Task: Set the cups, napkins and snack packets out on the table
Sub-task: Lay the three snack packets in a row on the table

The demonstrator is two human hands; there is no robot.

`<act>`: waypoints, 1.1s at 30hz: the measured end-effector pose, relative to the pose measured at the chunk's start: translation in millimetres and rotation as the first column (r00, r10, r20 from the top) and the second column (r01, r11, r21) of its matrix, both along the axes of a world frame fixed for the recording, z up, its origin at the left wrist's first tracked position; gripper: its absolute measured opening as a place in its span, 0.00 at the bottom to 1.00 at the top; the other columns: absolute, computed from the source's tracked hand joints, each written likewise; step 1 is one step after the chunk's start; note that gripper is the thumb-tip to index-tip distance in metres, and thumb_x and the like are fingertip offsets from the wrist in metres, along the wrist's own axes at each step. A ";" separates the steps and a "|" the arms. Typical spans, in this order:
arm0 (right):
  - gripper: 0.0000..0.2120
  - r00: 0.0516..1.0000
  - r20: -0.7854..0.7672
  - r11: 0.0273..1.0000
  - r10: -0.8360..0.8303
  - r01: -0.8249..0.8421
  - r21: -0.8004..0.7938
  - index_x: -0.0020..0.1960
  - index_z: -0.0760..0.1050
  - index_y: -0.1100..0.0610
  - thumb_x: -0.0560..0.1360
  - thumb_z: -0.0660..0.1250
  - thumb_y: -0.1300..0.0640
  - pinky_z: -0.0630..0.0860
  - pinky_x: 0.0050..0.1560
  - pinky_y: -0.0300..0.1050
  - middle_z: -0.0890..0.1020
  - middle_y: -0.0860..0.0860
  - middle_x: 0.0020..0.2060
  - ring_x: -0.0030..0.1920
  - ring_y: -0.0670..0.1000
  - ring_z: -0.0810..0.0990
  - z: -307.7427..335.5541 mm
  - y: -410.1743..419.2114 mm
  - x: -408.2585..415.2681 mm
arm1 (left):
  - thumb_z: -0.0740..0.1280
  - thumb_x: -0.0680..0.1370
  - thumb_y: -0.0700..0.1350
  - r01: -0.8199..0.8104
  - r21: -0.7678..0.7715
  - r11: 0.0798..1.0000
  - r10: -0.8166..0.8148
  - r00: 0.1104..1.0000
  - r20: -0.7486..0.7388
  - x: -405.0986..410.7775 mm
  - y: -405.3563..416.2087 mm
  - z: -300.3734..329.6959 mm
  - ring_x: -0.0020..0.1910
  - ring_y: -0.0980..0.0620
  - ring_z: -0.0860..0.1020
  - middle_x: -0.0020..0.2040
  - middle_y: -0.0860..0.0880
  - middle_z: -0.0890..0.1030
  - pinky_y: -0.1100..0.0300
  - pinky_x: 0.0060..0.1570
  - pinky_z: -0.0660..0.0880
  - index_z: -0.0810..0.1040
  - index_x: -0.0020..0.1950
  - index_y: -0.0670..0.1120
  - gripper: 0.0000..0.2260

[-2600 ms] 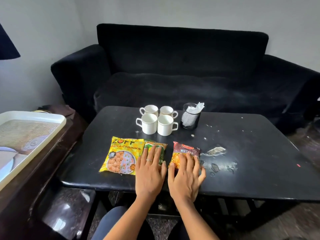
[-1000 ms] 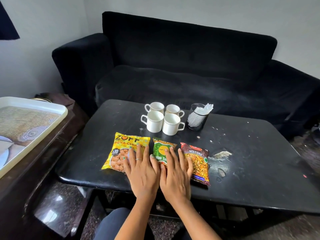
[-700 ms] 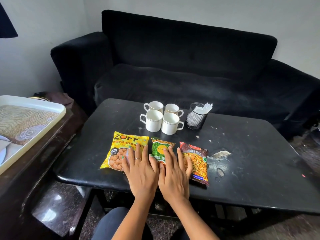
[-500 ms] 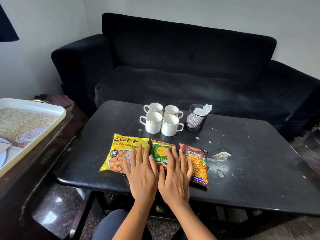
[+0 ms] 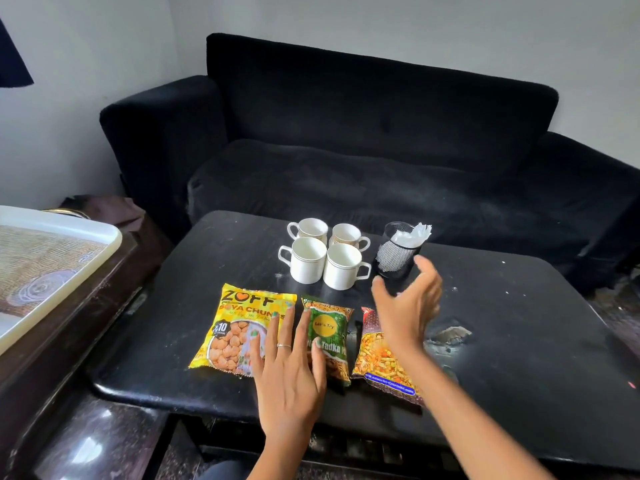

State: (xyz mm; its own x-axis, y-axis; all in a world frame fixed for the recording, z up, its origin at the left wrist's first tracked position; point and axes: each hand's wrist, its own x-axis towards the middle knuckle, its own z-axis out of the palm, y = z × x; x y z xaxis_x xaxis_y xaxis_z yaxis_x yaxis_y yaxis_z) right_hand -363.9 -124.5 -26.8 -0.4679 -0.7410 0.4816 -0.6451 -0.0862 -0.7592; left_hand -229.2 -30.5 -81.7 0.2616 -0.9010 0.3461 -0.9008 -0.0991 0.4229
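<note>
1. On the black worktop [image 5: 519, 341], four white cups [image 5: 325, 258] stand in a tight two-by-two cluster near the far edge, handles pointing outward to left and right.
2. Just right of the cups stands a black mesh holder [image 5: 394, 263] with white napkins [image 5: 414, 235] sticking out of its top.
3. Nearer the front edge, three snack packets lie flat in a row: a yellow soya chunks packet [image 5: 239, 323] on the left, a green packet [image 5: 329, 332] in the middle, and a dark red mixture packet [image 5: 375, 355] on the right. Neighbouring packets lie just beside each other.
4. The left hand [image 5: 291, 372] rests flat with fingers spread, palm down, its fingertips lying over the right part of the yellow packet and the left part of the green one; it grips nothing. A ring shows on one finger.
5. The right hand [image 5: 408, 306] is raised above the worktop, fingers loosely curved and apart, empty. It hovers in front of the mesh holder and above the far end of the red packet; whether it touches the holder cannot be told.
6. A scuffed, pale patch [image 5: 450, 332] marks the worktop right of the red packet.
7. A black sofa [image 5: 381, 133] stands beyond the worktop.
8. At the left, a white tray [image 5: 104, 237] sits on a dark wooden side unit [image 5: 69, 327].
</note>
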 end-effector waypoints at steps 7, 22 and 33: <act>0.51 0.897 0.442 0.908 0.005 -0.189 0.374 0.75 0.49 0.51 0.63 0.79 0.52 0.72 0.40 0.38 0.55 0.54 0.74 0.70 0.56 0.63 -16.3 -83.7 -53.1 | 0.53 0.77 0.55 -0.008 -0.019 1.000 0.008 1.000 -0.011 0.4 -2.0 -1.5 0.71 0.47 0.69 0.71 0.51 0.71 0.47 0.68 0.58 0.72 0.70 0.54 0.23; 0.43 0.961 0.261 0.934 0.090 -0.173 0.314 0.65 0.59 0.56 0.59 0.80 0.51 0.74 0.53 0.50 0.66 0.55 0.66 0.65 0.58 0.68 -52.9 -128.8 -68.5 | 0.52 0.78 0.55 -0.031 -0.003 0.999 0.031 1.000 -0.001 0.2 -4.2 -3.8 0.71 0.49 0.69 0.72 0.52 0.70 0.49 0.70 0.56 0.71 0.70 0.55 0.22; 0.39 0.919 0.304 0.865 0.250 -0.353 0.357 0.66 0.57 0.57 0.64 0.79 0.58 0.66 0.62 0.46 0.67 0.54 0.67 0.66 0.54 0.67 -53.5 -134.3 -90.9 | 0.52 0.78 0.54 -0.037 -0.010 0.999 0.037 0.999 -0.009 -0.8 -3.1 0.7 0.71 0.47 0.69 0.71 0.51 0.71 0.49 0.70 0.55 0.73 0.69 0.54 0.22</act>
State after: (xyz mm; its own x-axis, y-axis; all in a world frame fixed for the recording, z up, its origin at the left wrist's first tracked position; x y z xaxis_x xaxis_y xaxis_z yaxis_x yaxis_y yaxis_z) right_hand -454.8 -258.8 -80.3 -0.2520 -0.9675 0.0190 -0.4307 0.0945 -0.8976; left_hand -230.0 -33.7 -81.1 0.2981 -0.8868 0.3531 -0.8928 -0.1281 0.4319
